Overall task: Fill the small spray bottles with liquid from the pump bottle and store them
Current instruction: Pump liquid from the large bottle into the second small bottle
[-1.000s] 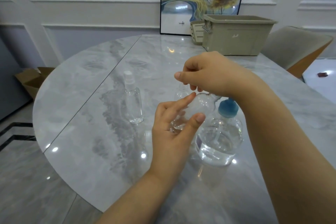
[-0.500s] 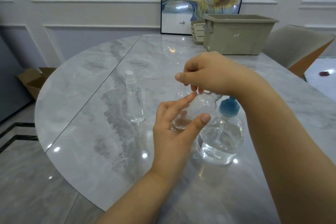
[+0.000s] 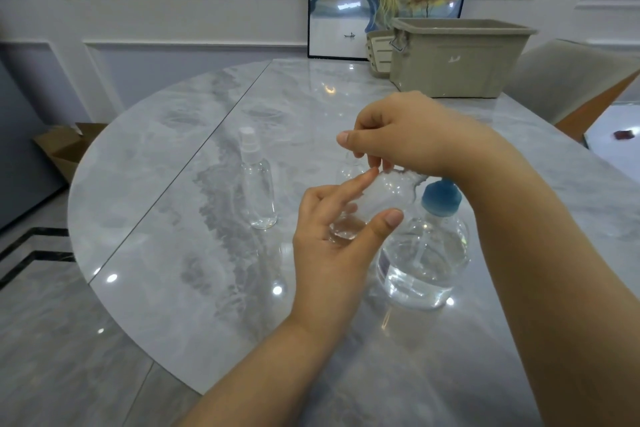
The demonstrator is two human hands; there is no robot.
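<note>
left hand (image 3: 332, 239) cradling small bottle (image 3: 377, 198); right hand (image 3: 398, 135) above

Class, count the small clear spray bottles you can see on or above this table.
3: one capped bottle standing left, one bottle held in the left hand, and one partly hidden behind the right hand.

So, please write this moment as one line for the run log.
left hand: holds small spray bottle | right hand: pinches its top | pump bottle: standing | second spray bottle: capped
</note>
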